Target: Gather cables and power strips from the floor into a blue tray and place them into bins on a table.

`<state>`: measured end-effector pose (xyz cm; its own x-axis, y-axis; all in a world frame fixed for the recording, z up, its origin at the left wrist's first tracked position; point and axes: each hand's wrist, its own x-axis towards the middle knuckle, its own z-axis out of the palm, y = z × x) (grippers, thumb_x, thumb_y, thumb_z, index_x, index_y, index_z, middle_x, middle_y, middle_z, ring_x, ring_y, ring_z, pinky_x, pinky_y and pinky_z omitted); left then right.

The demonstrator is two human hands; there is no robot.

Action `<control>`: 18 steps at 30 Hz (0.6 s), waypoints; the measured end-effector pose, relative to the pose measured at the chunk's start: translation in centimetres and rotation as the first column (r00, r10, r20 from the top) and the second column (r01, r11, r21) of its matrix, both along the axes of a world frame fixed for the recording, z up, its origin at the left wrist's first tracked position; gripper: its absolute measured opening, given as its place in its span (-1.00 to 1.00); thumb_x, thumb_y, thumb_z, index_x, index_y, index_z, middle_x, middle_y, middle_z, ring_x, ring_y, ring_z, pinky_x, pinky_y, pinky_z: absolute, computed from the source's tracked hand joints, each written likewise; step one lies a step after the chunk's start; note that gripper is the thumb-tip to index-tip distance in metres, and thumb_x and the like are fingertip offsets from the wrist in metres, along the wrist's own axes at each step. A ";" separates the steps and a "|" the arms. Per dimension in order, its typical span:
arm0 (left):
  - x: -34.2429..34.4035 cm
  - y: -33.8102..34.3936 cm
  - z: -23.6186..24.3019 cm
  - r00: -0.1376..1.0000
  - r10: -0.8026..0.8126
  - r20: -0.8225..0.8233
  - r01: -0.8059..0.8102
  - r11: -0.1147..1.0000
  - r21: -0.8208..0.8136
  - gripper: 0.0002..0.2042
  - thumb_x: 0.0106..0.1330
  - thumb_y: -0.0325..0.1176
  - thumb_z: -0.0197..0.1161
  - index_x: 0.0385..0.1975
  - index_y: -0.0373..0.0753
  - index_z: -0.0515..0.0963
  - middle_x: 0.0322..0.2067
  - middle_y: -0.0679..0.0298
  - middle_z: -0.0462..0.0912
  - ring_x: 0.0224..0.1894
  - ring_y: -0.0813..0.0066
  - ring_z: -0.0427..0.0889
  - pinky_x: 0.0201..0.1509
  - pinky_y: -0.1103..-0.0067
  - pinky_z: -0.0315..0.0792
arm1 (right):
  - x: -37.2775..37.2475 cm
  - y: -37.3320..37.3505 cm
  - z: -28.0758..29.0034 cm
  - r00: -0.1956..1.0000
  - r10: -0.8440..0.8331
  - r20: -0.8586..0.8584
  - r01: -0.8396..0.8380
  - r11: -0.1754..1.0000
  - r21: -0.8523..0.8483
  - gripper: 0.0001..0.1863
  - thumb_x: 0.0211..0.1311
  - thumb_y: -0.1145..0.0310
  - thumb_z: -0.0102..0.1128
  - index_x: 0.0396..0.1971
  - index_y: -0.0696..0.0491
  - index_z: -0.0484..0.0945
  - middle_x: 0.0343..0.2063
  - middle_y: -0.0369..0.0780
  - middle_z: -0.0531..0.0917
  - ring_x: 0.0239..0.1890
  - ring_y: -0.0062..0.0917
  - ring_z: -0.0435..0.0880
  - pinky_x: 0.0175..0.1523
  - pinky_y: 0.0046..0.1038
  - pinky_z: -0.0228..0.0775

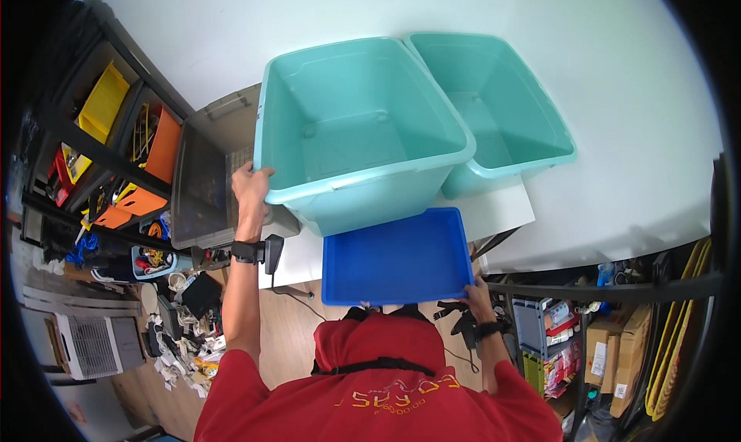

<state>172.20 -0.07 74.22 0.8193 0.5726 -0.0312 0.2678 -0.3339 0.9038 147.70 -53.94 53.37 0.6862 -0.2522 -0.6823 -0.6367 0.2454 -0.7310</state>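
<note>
My left hand [252,186] has its fingers curled on the near left corner of a large teal plastic bin [355,114]. My right hand [475,294] holds the near right corner of a shallow blue tray [395,257], which lies below the front of that bin. A second teal bin [505,102] stands close against the first one's right side. A translucent grey bin [208,180] is to the left, partly behind the large bin. A white tabletop [502,207] shows under the bins.
Black shelving at the left [73,133] holds yellow and orange bins with tools. Mixed clutter [185,334] lies on the floor beside a grey appliance [96,345]. Shelves at the right hold cardboard boxes [621,349], yellow sheets and packets. A white wall [633,95] rises behind.
</note>
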 end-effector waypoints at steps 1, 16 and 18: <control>0.5 0.8 -1.1 1.000 -0.019 0.003 0.019 1.000 -0.005 -0.63 0.05 -0.43 0.36 -0.10 -0.41 0.70 -0.30 0.01 0.78 -0.27 0.29 0.76 -0.11 0.42 0.56 | -1.5 -1.0 0.9 1.000 -0.026 -0.011 0.025 1.000 -0.007 -0.71 0.17 0.71 -0.03 -0.10 0.18 0.43 -0.21 -0.13 0.57 -0.22 -0.26 0.70 -0.17 -0.12 0.76; -2.8 -1.3 -7.6 0.997 -0.077 0.014 0.078 0.996 -0.050 -0.68 0.18 -0.53 0.31 -0.05 -0.46 0.66 -0.22 0.09 0.77 -0.21 0.38 0.70 -0.08 0.46 0.53 | -15.2 -15.4 4.8 0.967 -0.252 0.038 0.254 0.964 -0.084 -0.57 0.10 0.72 -0.06 0.03 0.16 0.35 -0.16 -0.08 0.56 -0.23 -0.25 0.69 -0.24 -0.17 0.75; -3.4 -1.6 -7.9 0.999 -0.053 -0.003 0.053 0.997 0.052 -0.66 0.19 -0.46 0.33 -0.03 -0.44 0.65 -0.20 0.06 0.77 -0.18 0.37 0.72 -0.04 0.43 0.52 | -14.7 -15.8 4.6 0.945 -0.317 0.079 0.318 0.948 -0.008 -0.58 0.11 0.72 -0.08 0.02 0.14 0.35 -0.16 -0.07 0.55 -0.18 -0.22 0.68 -0.16 -0.12 0.76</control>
